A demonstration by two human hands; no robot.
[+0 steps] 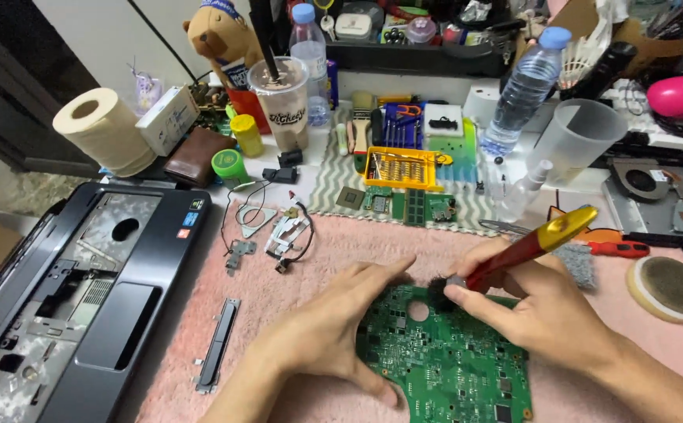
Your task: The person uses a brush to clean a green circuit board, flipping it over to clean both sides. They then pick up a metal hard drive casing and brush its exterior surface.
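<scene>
Now your green circuit board (451,360) lies flat on the pink mat (278,290) covering the counter. Your left hand (333,325) is spread wide, fingers pinning the board's left edge. Your right hand (541,313) is clenched around a red-handled brush (514,254), bristles touching the board's top edge.

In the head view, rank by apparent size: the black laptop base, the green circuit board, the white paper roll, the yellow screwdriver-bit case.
1. Black laptop base, largest.
2. Green circuit board, partly covered by hands.
3. White paper roll and yellow screwdriver-bit case: look alike, unranked.
</scene>
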